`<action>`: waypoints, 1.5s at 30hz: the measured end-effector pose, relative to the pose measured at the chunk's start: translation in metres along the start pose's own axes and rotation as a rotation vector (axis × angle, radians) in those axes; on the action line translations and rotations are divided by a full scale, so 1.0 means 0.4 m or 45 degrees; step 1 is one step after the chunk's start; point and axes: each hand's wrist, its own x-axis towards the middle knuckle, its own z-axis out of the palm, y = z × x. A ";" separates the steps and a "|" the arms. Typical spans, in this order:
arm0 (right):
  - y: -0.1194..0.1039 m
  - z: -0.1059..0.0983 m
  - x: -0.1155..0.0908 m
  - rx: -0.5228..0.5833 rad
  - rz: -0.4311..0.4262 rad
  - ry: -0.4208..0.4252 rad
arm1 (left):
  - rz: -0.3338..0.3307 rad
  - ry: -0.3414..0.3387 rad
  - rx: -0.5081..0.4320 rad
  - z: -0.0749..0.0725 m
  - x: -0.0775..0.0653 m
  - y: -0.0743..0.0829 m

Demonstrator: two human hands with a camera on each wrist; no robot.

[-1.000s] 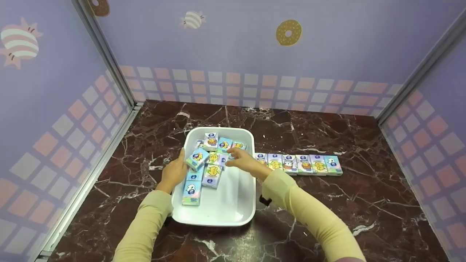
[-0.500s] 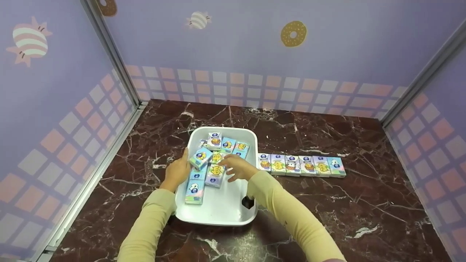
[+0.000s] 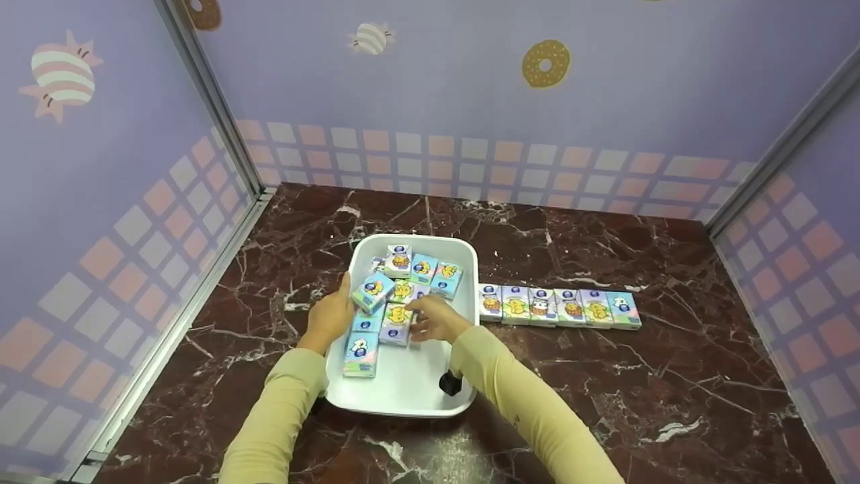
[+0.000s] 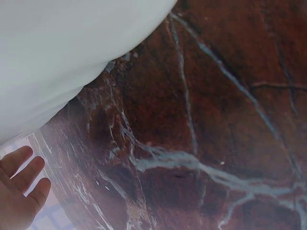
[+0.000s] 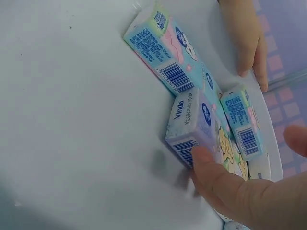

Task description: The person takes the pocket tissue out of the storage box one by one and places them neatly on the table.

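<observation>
A white plastic tray (image 3: 403, 396) holds several small Vinda tissue packs in blue, purple and white. My left hand (image 3: 330, 317) rests at the tray's left rim, beside a tilted blue tissue pack (image 3: 373, 293). In the left wrist view, fingers (image 4: 29, 173) of that hand extend loosely along the outside of the tray. My right hand (image 3: 438, 321) reaches into the tray from the right. One fingertip (image 5: 204, 160) touches the side of a purple tissue pack (image 5: 192, 120), while another digit (image 5: 296, 139) stands apart from it at the right edge of the right wrist view.
On the dark red marble table (image 3: 605, 410), a row of several tissue packs (image 3: 570, 307) lies side by side just right of the tray. Purple patterned walls (image 3: 430, 81) enclose the table at the back and both sides.
My right hand has moved left and toward me inside the tray, from the upper packs to the purple pack's right side. My left hand stays at the rim. The view has shifted slightly.
</observation>
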 end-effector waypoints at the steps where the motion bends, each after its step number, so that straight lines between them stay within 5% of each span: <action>1: 0.001 0.000 0.002 0.001 -0.003 0.009 | -0.005 -0.005 0.003 0.000 0.001 0.000; 19: 0.028 0.011 0.010 -0.060 -0.079 0.023 | -0.031 -0.021 0.004 0.003 0.003 -0.003; 32: 0.065 0.036 0.004 -0.605 -0.216 0.047 | 0.007 0.028 -0.001 0.009 0.005 -0.005; 37: 0.077 0.029 0.006 -0.700 -0.260 0.039 | 0.001 0.018 -0.002 0.007 0.005 -0.004; 45: 0.063 0.021 -0.001 -0.721 -0.166 -0.111 | -0.011 0.005 -0.006 0.006 0.002 -0.004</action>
